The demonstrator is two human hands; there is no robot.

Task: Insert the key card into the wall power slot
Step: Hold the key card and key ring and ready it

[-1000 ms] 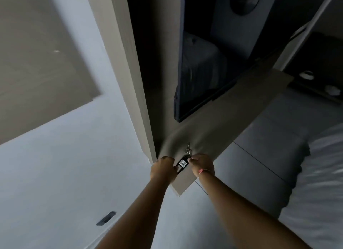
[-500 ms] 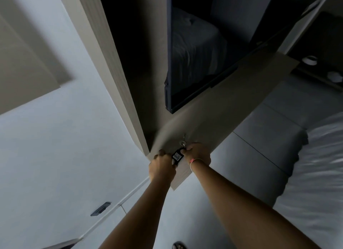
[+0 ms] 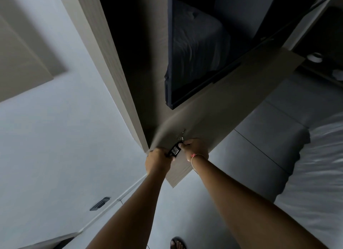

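- Both hands meet over the near corner of the table (image 3: 232, 107), a pale wood-grain shelf fixed below a dark wall-mounted screen (image 3: 194, 50).
- Left hand (image 3: 157, 160): fingers curled shut around the lower end of the key card (image 3: 174, 150), a small black tag bearing a white printed label.
- Right hand (image 3: 194, 148): fingertips pinch the upper end of the same tag, at about 1 o'clock from the left hand.
- A metal ring with a key (image 3: 181, 136) hangs off the tag's upper end, at 12 o'clock from the hands; it appears to rest on the table surface.
- Key card position: held between the two hands, just above the table corner. It is not seated in any holder.
- A dark slotted fitting (image 3: 100, 204) sits on the white wall at about 7 o'clock from the hands, well apart from them. It may be the wall power slot; detail is too small to confirm.
- Progress assessment: the pickup stage appears complete, with the card secured.
- Remaining steps, as judged: carry the card to the slot, align its edge with the opening, and push it in.
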